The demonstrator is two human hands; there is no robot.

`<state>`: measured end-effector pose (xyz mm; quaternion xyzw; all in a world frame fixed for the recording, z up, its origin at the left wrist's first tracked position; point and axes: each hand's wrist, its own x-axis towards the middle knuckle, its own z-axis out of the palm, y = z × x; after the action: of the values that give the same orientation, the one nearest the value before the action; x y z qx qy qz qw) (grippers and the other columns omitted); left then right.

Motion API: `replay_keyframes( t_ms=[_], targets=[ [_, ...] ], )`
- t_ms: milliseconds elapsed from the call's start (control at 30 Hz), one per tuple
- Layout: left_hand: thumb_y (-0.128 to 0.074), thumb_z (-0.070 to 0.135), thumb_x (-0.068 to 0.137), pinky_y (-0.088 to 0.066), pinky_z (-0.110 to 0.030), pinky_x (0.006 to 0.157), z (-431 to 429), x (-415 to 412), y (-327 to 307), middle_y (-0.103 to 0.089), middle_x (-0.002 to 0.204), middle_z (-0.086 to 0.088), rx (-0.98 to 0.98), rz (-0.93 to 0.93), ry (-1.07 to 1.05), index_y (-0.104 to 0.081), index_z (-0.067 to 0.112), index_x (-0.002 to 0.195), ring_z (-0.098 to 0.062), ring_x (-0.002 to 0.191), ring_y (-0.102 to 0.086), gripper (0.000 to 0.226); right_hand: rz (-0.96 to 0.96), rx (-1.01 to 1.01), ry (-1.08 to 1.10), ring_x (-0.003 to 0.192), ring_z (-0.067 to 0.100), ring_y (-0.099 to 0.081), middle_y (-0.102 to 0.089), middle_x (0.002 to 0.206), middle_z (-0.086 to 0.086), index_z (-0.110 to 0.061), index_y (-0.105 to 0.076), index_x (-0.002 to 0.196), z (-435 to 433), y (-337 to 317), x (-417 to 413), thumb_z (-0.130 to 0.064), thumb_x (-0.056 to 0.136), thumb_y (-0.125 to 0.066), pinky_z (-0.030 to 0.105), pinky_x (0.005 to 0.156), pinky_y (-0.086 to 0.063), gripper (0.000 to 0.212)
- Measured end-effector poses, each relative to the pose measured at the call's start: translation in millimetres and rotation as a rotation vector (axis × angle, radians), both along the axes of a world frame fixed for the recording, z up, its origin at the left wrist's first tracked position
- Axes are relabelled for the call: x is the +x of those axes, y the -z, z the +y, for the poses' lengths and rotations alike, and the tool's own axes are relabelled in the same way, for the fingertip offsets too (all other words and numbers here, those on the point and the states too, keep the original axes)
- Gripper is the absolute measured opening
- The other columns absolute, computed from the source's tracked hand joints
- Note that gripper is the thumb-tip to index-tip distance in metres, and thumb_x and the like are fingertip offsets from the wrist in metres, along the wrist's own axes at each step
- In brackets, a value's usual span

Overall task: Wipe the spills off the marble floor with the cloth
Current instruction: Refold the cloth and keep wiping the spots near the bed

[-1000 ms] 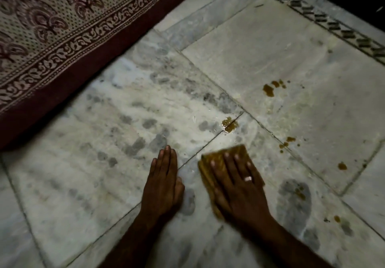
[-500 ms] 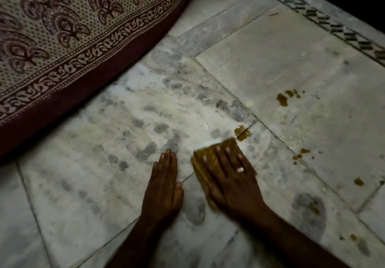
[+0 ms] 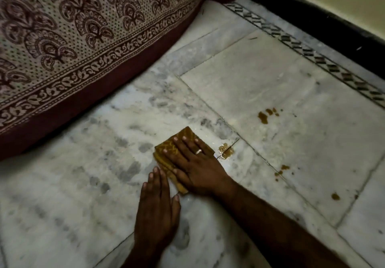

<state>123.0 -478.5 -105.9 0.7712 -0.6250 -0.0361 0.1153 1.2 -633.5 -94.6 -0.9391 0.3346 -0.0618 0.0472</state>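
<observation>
A folded mustard-yellow cloth lies flat on the marble floor. My right hand, a ring on one finger, presses down on it with fingers spread. My left hand rests palm-down on the floor just below and left of the cloth, its fingertips almost touching the cloth's edge. A brown spill sits on a tile joint right beside my right hand. More brown spots lie further right: a cluster, small drops and a single drop.
A patterned maroon-and-cream bedspread hangs to the floor along the upper left. A dark inlaid border strip and a black skirting below a pale wall run diagonally at the upper right.
My right hand has slid the cloth forward and leftward, now level with the spill on the joint. The left hand stayed planted. The view has tilted up, showing more bedspread and wall.
</observation>
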Motion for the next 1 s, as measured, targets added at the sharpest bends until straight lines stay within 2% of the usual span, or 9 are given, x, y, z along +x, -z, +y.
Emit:
replay_keyframes(
  t_ms=[133,200,267,433,567,667,800,900,1000],
  targets=[
    [-0.034,0.032,0.097,-0.022,-0.044,0.122,-7.7,5.0,-3.5,-0.032,0.162,-0.019,0.015,0.05,-0.032,-0.034,-0.002,0.153,-0.031,0.148,-0.034,0.065,0.013,0.016,0.267,0.156,0.027,-0.025,-0.024,0.169,0.006,-0.036,-0.024,0.161,27.3,-6.4,-28.2,-0.05,0.103,-0.036,0.046,0.127,-0.01,0.061],
    [-0.032,0.03,0.097,-0.019,-0.043,0.122,-17.5,6.5,-3.2,-0.032,0.162,-0.019,0.006,0.087,-0.042,-0.035,-0.002,0.152,-0.031,0.148,-0.033,0.064,-0.011,-0.006,0.326,0.154,0.03,-0.029,-0.028,0.168,0.009,-0.032,-0.027,0.161,58.7,-3.2,-35.2,-0.048,0.1,-0.042,0.049,0.125,-0.015,0.064],
    [-0.03,0.029,0.098,-0.018,-0.044,0.123,-28.6,3.9,-4.0,-0.03,0.162,-0.02,-0.033,0.137,-0.084,-0.034,-0.003,0.152,-0.032,0.149,-0.031,0.063,-0.036,-0.018,0.262,0.153,0.031,-0.031,-0.03,0.167,0.01,-0.031,-0.03,0.16,69.3,-2.9,-30.3,-0.046,0.099,-0.045,0.05,0.122,-0.02,0.065],
    [-0.028,0.035,0.1,-0.024,-0.049,0.121,-37.1,-1.9,-0.6,-0.028,0.162,-0.021,-0.065,0.076,-0.079,-0.031,-0.003,0.153,-0.035,0.149,-0.031,0.066,-0.048,-0.012,0.144,0.153,0.028,-0.031,-0.034,0.166,0.006,-0.037,-0.029,0.16,-21.9,-0.4,8.8,-0.047,0.102,-0.038,0.049,0.125,-0.023,0.059],
    [-0.037,0.036,0.096,-0.032,-0.053,0.116,-39.3,-3.3,-2.6,-0.033,0.161,-0.021,-0.064,0.006,-0.077,-0.034,-0.003,0.152,-0.035,0.146,-0.038,0.068,0.039,0.025,0.358,0.155,0.028,-0.026,-0.027,0.169,0.005,-0.036,-0.023,0.161,-63.2,-0.3,-15.9,-0.049,0.102,-0.033,0.05,0.125,-0.019,0.062],
    [-0.038,0.034,0.096,-0.036,-0.054,0.114,-39.2,-6.1,-2.1,-0.036,0.159,-0.022,-0.086,-0.041,-0.082,-0.038,-0.004,0.15,-0.036,0.145,-0.04,0.066,0.007,-0.003,0.502,0.156,0.03,-0.023,-0.021,0.17,0.007,-0.031,-0.02,0.163,-22.8,-1.8,-53.8,-0.046,0.102,-0.033,0.053,0.124,-0.021,0.063],
    [-0.037,0.029,0.097,-0.037,-0.054,0.114,-38.6,-8.1,0.3,-0.037,0.158,-0.023,-0.091,-0.112,-0.056,-0.039,-0.005,0.149,-0.036,0.144,-0.041,0.062,-0.017,-0.011,0.371,0.156,0.032,-0.022,-0.023,0.169,0.01,-0.029,-0.02,0.163,46.5,-0.1,-42.2,-0.045,0.101,-0.04,0.054,0.123,-0.021,0.067],
    [-0.037,0.026,0.097,-0.037,-0.055,0.114,-37.1,-7.1,3.0,-0.035,0.158,-0.024,-0.102,-0.133,-0.036,-0.038,-0.005,0.149,-0.037,0.145,-0.039,0.061,-0.032,-0.033,0.22,0.156,0.028,-0.024,-0.027,0.168,0.005,-0.036,-0.02,0.162,8.3,0.6,-12.7,-0.047,0.103,-0.036,0.05,0.125,-0.019,0.062],
    [-0.038,0.029,0.098,-0.036,-0.055,0.115,-37.6,-5.1,3.6,-0.037,0.157,-0.025,-0.11,-0.136,-0.024,-0.039,-0.005,0.149,-0.038,0.144,-0.04,0.062,0.013,-0.019,0.271,0.154,0.028,-0.03,-0.033,0.166,0.006,-0.038,-0.028,0.16,-52.0,2.4,-5.8,-0.048,0.102,-0.036,0.05,0.125,-0.02,0.059]
  ],
)
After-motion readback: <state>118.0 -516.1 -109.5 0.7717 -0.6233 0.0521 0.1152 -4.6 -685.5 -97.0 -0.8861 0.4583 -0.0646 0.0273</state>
